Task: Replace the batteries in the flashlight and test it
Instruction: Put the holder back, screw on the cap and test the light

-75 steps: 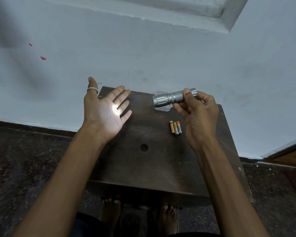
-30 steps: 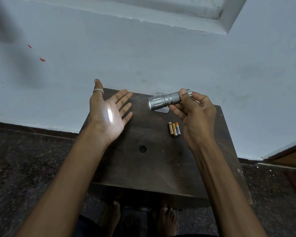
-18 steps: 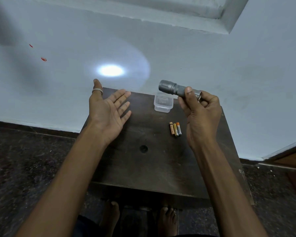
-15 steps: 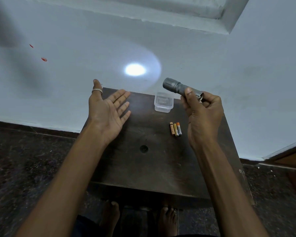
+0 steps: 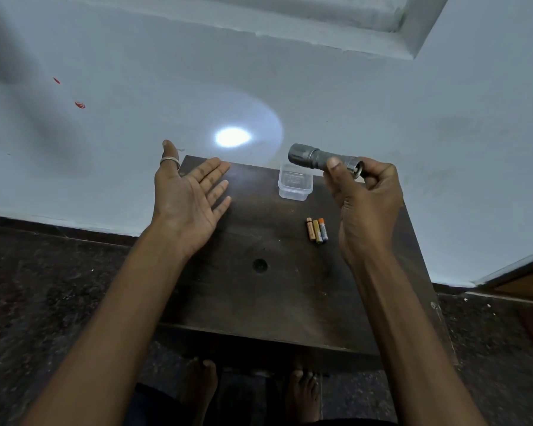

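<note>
Your right hand point(image 5: 366, 204) grips the flashlight point(image 5: 323, 158) near its tail, above the table point(image 5: 259, 302), head pointing left at the wall point(image 5: 136, 87). Its grey ribbed body throws a bright spot point(image 5: 232, 137) there. Your left hand point(image 5: 191, 198) lies flat-fingered, palm up. Three batteries point(image 5: 316, 230), apparently AAA, lie below.

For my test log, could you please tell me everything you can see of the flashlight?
The flashlight is a grey, metal-looking cylinder with a wider ribbed head and a shiny tail end. It is lit, casting a bright spot on the wall. The right hand grips its rear half, near level above the table, head leftward.
</note>
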The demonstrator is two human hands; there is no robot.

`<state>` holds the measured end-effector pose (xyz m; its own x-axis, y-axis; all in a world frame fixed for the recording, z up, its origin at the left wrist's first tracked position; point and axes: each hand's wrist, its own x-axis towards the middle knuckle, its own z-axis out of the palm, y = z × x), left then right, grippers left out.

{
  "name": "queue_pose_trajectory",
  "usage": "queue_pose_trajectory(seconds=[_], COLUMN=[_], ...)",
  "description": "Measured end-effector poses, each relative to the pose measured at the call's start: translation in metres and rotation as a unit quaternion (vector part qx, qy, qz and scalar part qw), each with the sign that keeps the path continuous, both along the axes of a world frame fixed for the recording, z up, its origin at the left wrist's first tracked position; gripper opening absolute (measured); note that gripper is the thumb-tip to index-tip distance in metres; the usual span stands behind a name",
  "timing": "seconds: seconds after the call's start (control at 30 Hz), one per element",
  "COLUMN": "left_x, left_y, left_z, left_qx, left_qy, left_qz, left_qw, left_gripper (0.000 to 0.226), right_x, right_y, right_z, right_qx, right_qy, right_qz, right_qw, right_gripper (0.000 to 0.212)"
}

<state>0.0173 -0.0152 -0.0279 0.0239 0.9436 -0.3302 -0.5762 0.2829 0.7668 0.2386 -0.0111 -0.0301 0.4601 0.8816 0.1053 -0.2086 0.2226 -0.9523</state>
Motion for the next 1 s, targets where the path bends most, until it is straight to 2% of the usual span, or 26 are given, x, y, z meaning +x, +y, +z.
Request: queue_pose_trajectory(seconds=[0.27, 0.43, 0.53, 0.7, 0.87, 1.0], left_x=[-0.0014, -0.0003, -0.0012, -0.0013, 0.0005, 0.0024], left_y=[0.0019, 0.0023, 0.0025, 0.0031, 0.0034, 0.0025], left_z=[-0.0023, -0.0030, -0.0034, -0.0027, -0.0029, -0.0033], left_qx=[-0.004, -0.005, -0.004, -0.009, 0.002, 0.018], left_qy=[0.000, -0.003, -0.001, -0.016, -0.016, -0.016], left_qz=[0.000, -0.005, -0.003, -0.001, -0.016, -0.030], left_qw=[1.000, 1.000, 1.000, 1.000, 1.000, 0.999], left_gripper=[0.088, 0.088, 0.087, 0.085, 0.084, 0.084], right_x=[0.0028, 0.0008, 0.0006, 0.0020, 0.0002, -0.0011], right_y=[-0.0033, -0.0049, -0.0048, -0.0041, -0.0024, -0.0016], right_z=[0.0072, 0.0096, 0.0096, 0.0084, 0.0064, 0.0054], right_qx=[-0.015, -0.023, -0.020, -0.032, -0.044, -0.050], right_qy=[-0.102, -0.117, -0.099, -0.009, 0.052, 0.075], right_qz=[0.014, 0.019, 0.020, 0.028, 0.035, 0.048], right_qw=[0.995, 0.993, 0.995, 0.999, 0.997, 0.995], right_gripper=[0.033, 0.041, 0.037, 0.035, 0.041, 0.029])
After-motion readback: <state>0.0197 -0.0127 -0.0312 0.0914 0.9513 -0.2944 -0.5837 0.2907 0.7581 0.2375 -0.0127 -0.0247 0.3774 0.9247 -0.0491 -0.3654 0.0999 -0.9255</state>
